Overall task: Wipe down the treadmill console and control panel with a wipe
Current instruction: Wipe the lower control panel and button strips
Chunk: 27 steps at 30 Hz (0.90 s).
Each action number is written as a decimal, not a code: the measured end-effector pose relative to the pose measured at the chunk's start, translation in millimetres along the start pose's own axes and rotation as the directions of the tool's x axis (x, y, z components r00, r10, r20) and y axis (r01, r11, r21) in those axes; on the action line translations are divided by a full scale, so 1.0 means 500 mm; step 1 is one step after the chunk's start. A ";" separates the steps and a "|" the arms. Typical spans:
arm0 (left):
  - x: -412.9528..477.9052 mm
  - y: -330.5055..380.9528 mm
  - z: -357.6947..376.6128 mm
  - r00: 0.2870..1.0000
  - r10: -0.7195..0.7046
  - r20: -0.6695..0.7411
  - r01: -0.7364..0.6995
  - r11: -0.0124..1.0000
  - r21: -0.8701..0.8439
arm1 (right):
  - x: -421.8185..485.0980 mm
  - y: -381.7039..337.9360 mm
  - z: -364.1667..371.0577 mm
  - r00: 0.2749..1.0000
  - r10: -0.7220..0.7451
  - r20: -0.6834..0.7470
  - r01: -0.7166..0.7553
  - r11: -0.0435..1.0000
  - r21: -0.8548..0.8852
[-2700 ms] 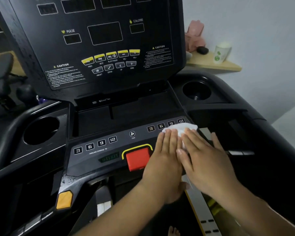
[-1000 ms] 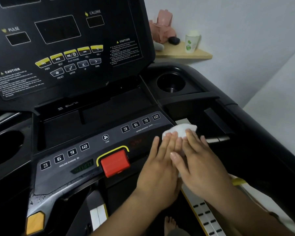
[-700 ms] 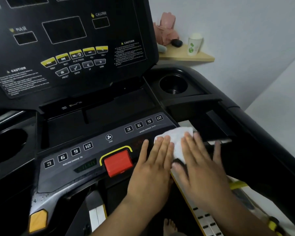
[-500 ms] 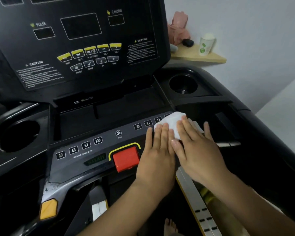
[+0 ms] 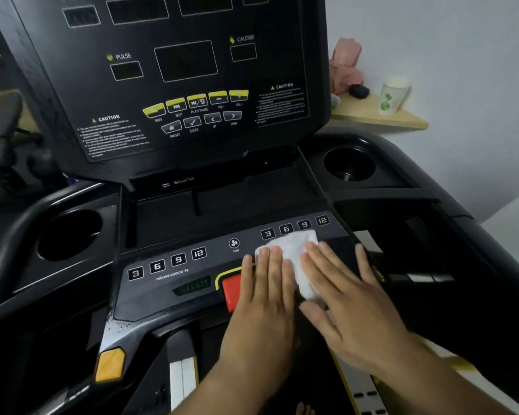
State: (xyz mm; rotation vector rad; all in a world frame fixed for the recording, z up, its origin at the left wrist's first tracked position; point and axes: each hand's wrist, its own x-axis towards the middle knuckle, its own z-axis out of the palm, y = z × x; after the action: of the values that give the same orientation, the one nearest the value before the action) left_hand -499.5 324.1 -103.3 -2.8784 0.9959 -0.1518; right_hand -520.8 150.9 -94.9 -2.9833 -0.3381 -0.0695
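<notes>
Risk, keys: the wipe (image 5: 294, 250) lies just below the right-hand number keys (image 5: 294, 227) and close to the fan key (image 5: 234, 243). Downward pressure during a stroke could probably trigger one of them.
Risk, button: the left hand (image 5: 264, 298) covers the right part of the red button (image 5: 231, 290), so a heavier lean could depress it.
Risk, slip: neither hand pinches the wipe. A quick stroke could leave it bunched or behind the fingers, most likely at the panel's right edge.
Wipe, position: white and flattened on the lower control panel (image 5: 174, 280), centre-right of the frame.
Wipe relative to hands: it sits beneath the fingers of both hands, and a strip shows between them and above the fingertips.
Left hand: flat, fingers straight and together, fingertips pressing the wipe's left edge.
Right hand (image 5: 351, 304): flat, fingers straight and slightly spread, pressing the wipe's right and lower part.
Hold: pressure only, with no finger curled round the cloth.
Console (image 5: 186, 85): upright display filling the upper frame, well apart from the wipe; judged yet to be reached in this stroke.
</notes>
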 end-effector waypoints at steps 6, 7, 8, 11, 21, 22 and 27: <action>0.070 0.003 -0.046 0.999 -0.040 0.002 0.040 0.999 0.025 | 0.081 0.046 -0.019 0.992 0.120 -0.049 -0.121 0.993 -0.010; 0.085 0.007 -0.051 1.000 -0.028 0.004 0.028 0.999 0.046 | 0.095 0.031 -0.016 0.991 0.124 -0.057 -0.123 0.992 0.024; 0.091 0.011 -0.051 1.000 -0.007 0.025 0.006 0.998 0.058 | 0.095 0.015 -0.012 0.992 0.116 -0.054 -0.113 0.992 0.059; 0.042 0.020 -0.032 0.998 0.050 0.043 -0.053 0.996 0.075 | 0.023 0.013 0.007 0.998 0.036 -0.060 -0.032 0.997 0.064; 0.113 0.017 -0.057 0.990 0.143 -0.005 -0.143 0.990 -0.017 | 0.031 0.101 -0.037 0.961 0.150 -0.234 -0.120 0.983 0.136; 0.110 0.009 -0.051 0.988 0.153 0.000 -0.153 0.988 -0.033 | 0.014 0.094 -0.029 0.973 0.123 -0.198 -0.099 0.987 0.124; 0.081 0.002 -0.035 0.964 0.266 -0.015 -0.266 0.960 -0.082 | -0.091 0.089 0.012 0.996 0.066 -0.065 -0.063 0.997 0.037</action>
State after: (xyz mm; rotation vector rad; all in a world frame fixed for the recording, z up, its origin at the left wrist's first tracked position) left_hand -470.5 297.3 -83.4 -2.7784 1.4085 -0.0972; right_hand -554.9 99.1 -109.6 -2.9468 -0.2327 -0.1539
